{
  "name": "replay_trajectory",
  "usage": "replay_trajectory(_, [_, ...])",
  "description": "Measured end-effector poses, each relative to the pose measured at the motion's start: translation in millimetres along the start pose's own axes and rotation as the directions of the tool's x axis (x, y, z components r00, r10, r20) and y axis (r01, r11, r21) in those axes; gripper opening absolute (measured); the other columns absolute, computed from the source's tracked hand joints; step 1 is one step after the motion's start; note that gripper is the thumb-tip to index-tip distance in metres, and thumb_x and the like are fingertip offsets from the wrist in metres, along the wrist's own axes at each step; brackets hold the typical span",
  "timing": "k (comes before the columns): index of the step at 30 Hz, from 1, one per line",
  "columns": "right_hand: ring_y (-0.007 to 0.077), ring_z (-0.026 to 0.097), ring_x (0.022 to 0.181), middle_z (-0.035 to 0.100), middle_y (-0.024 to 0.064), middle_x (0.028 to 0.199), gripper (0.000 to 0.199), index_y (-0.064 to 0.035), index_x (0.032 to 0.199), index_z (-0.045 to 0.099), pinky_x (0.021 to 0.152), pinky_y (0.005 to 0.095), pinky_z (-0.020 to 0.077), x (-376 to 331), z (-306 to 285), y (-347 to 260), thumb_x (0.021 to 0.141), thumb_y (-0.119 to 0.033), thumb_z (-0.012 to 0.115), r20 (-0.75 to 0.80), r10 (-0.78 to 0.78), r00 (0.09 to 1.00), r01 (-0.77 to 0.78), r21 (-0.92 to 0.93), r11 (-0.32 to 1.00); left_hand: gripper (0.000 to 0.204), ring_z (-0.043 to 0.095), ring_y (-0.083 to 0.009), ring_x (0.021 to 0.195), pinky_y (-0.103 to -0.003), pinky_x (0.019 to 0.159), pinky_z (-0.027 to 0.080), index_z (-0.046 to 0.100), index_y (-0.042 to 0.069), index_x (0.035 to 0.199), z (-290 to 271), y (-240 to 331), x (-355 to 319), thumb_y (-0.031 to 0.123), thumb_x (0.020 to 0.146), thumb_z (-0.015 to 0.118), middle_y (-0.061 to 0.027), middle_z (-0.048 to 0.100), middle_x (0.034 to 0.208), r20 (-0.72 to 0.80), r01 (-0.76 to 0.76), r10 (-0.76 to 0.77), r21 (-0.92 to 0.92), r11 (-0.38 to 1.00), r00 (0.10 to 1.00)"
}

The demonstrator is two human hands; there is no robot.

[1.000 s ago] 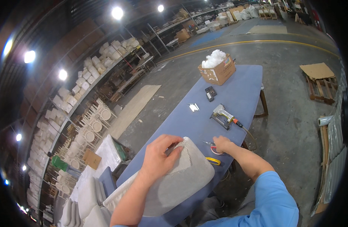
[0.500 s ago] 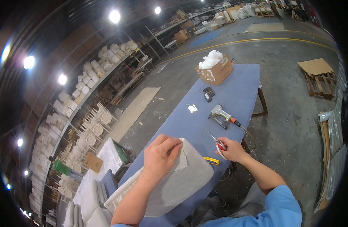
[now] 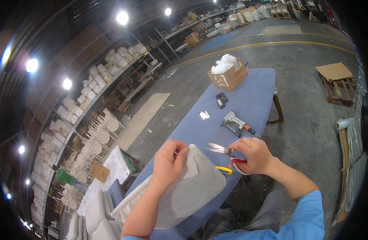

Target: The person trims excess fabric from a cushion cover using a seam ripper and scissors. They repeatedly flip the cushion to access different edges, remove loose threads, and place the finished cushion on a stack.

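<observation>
A pale grey fabric-covered cushion panel (image 3: pixel 194 200) lies on the blue-covered table (image 3: pixel 192 124), a loose flap of cloth along its far corner. My left hand (image 3: pixel 170 163) pinches the edge of that fabric (image 3: pixel 193 163) near the corner. Red-and-white-handled scissors (image 3: pixel 219 149) are in my right hand (image 3: pixel 254 155), fingers through the handles. Their blades stand apart and point left toward the fabric, short of touching it. A yellow-handled tool (image 3: pixel 223 170) rests at the panel's right edge, just below the scissors.
Farther up the table are a staple gun (image 3: pixel 234 122) with a hose, a black device (image 3: pixel 221 100), white strips (image 3: pixel 204 115) and a carton of white stuffing (image 3: pixel 229 76). Stacked cushions (image 3: pixel 98 212) stand at lower left. A wooden pallet (image 3: pixel 338 86) lies on the floor at right.
My right hand has turned and moved in toward the fabric, and the scissor blades have opened. My left hand has shifted slightly, still pinching the fabric.
</observation>
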State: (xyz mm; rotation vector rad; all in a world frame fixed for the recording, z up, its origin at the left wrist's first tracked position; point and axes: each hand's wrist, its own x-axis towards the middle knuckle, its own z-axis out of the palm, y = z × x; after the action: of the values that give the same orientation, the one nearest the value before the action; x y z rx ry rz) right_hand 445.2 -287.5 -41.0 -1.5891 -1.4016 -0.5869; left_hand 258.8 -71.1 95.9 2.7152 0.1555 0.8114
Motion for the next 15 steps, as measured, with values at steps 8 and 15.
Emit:
replay_trajectory(8, [0.0218,0.062,0.073,0.059,0.0011,0.082,0.04,-0.0209,0.106,0.07,0.064,0.0366,0.0452,9,-8,-4,0.073,-0.03,0.09,-0.014,-0.07,0.997,0.069,-0.039,0.997,0.014,0.068,-0.0197,0.079,-0.032,0.072,0.054,0.075,0.004,0.101,2,6,1,0.008,0.088,0.078,-0.0078,0.071,0.092,-0.031,-0.063,0.064,0.029,0.998,0.997])
replay_trajectory(15, [0.0212,0.062,0.071,0.058,0.0008,0.08,0.041,-0.0224,0.106,0.072,0.063,0.0362,0.0447,16,-8,-7,0.07,-0.028,0.09,0.014,-0.108,0.994,0.109,-0.088,0.99,0.011,0.068,-0.0178,0.077,-0.031,0.07,0.054,0.075,0.003,0.1,5,5,-1,0.007,0.09,0.077,-0.0068,0.07,0.09,-0.045,-0.015,0.016,0.02,1.0,0.999])
